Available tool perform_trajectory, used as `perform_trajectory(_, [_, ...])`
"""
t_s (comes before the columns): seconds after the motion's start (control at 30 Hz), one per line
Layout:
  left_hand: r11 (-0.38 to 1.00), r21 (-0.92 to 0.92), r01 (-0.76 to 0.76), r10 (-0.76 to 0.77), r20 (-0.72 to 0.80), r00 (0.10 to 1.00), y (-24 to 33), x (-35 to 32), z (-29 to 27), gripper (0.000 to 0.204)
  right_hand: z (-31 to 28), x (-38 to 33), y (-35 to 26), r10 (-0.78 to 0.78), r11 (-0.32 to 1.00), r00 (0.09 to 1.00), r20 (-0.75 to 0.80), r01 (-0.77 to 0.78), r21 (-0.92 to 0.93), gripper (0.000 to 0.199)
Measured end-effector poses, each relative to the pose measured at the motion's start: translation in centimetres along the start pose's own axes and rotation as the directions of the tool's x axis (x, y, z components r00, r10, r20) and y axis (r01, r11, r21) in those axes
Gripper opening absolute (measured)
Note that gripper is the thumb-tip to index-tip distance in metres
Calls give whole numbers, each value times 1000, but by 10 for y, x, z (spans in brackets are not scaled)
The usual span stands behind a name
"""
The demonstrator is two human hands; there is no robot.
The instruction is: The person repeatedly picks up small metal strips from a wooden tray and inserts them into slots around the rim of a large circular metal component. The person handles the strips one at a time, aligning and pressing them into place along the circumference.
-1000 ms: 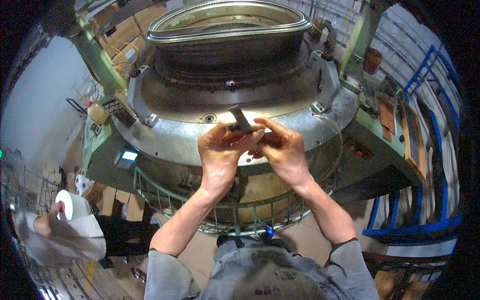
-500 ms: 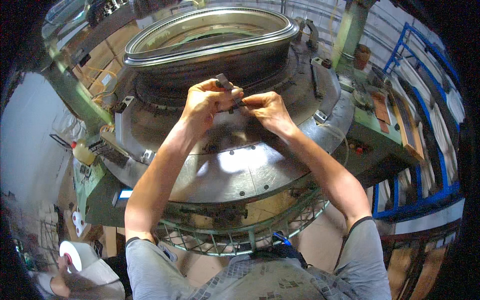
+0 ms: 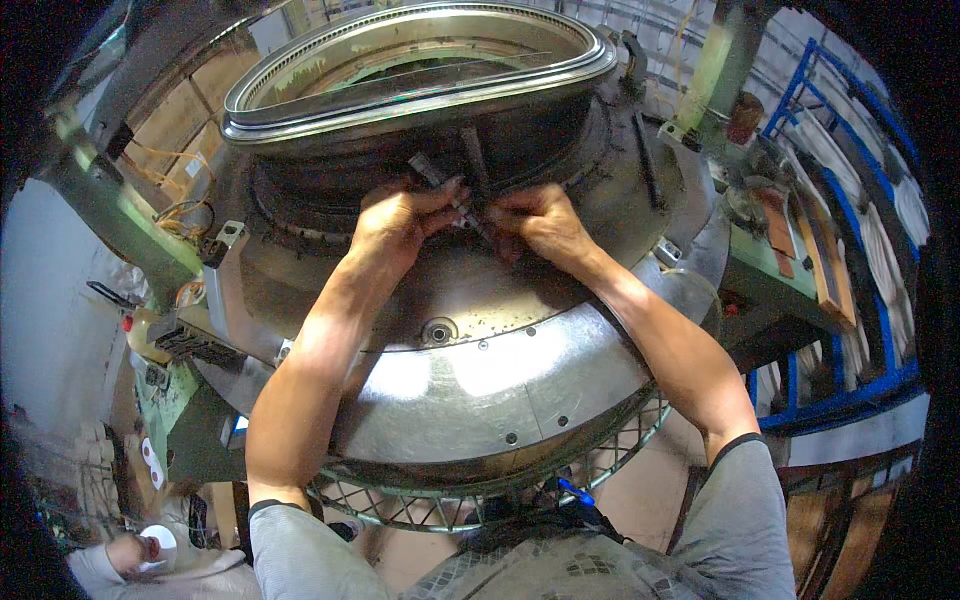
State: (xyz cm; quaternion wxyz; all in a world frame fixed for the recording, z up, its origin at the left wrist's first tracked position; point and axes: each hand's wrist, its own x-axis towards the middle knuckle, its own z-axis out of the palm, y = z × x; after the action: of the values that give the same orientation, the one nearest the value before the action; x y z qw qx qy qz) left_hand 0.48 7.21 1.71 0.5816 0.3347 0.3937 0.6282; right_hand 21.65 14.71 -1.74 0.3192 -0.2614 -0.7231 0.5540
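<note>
Left hand (image 3: 390,218): fingers pinch a slim metal bar (image 3: 428,172).
Right hand (image 3: 548,222): curled near bar's 5-o'clock end; its grip I cannot tell.
Bar's place: between hands, metal ring (image 3: 430,104) beyond at 12 o'clock.
Bar's handling: probably light, stiff, slippery; best held by flat sides.

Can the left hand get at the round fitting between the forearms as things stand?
Probably yes: the round fitting lies uncovered and looks close enough. But the left hand grips a flat metal piece, so it would likely need to free some fingers first.
</note>
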Motion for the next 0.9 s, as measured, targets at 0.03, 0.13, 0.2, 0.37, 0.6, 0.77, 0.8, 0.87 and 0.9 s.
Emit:
perform_trajectory(0.03, [1000,-24,2,-2,-20,1000,1,-1,2,26,2,0,2,-186,979,981,-59,180,-93,23])
perform_trajectory(0.13, [996,41,-83,84,-34,996,3,-5,8,22,-2,-1,5,-153,979,980,-128,133,-153,24])
perform_trajectory(0.2, [947,205,-247,251,7,968,5,-6,12,17,-3,1,7,-205,963,971,-123,178,-203,25])
perform_trajectory(0.37, [202,714,-671,744,333,578,9,-10,19,9,-6,4,9,-212,927,968,-134,155,-342,17])
perform_trajectory(0.6, [89,783,-615,764,342,547,-5,-15,25,16,2,-6,-5,-172,982,980,-98,162,-99,13])
perform_trajectory(0.77, [652,466,-599,616,135,776,-12,-11,26,14,12,-8,-10,-118,993,993,14,118,4,11])
perform_trajectory(0.8, [653,472,-592,611,133,780,-13,-10,26,15,13,-8,-10,-78,997,997,9,78,8,11])
perform_trajectory(0.87, [653,484,-582,604,130,786,-14,-10,26,16,14,-5,-10,-24,999,999,27,23,35,12])
perform_trajectory(0.9, [674,461,-577,586,142,798,-14,-10,25,18,13,-4,-10,-25,997,998,59,21,69,12])
